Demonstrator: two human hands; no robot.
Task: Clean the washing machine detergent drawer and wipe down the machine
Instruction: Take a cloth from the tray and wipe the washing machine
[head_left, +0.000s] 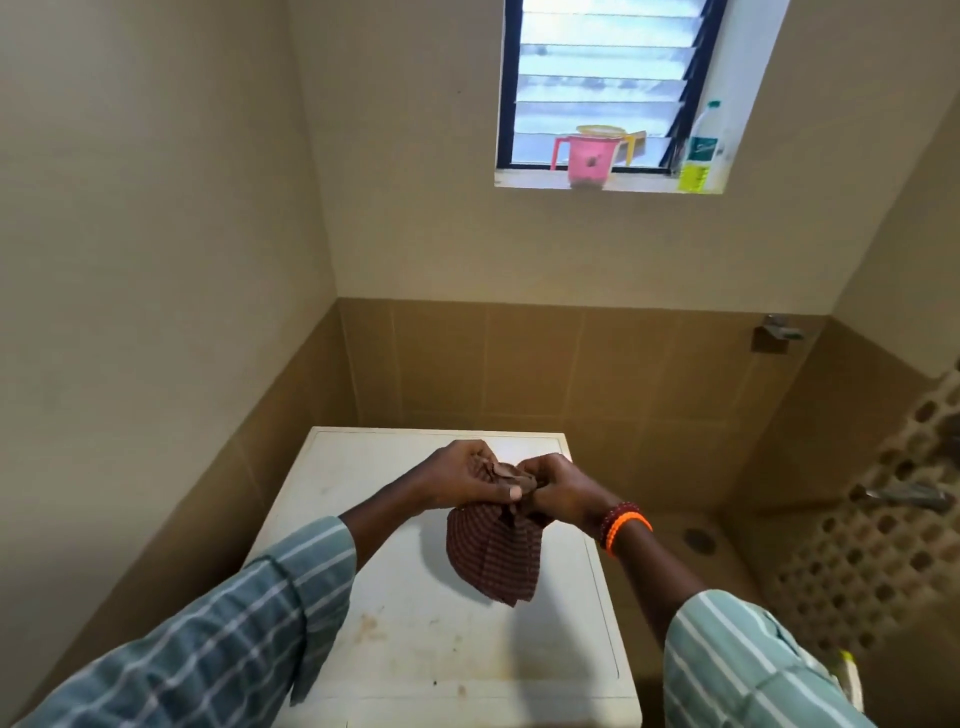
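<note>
A white washing machine (415, 639) stands in the corner, seen from above; its flat top shows brown stains and smudges. A dark red checked cloth (493, 561) hangs bunched just above the top. My left hand (462, 475) grips the cloth's upper left part. My right hand (561, 491), with red and orange bead bracelets at the wrist, grips its upper right part. Both hands meet above the machine's middle. The detergent drawer is out of sight.
Tiled walls close in on the left and behind. A tap (776, 330) sticks out of the back wall, another tap (906, 496) at the right by a lattice wall. A pink mug (587, 158) and a bottle (704, 148) stand on the windowsill above.
</note>
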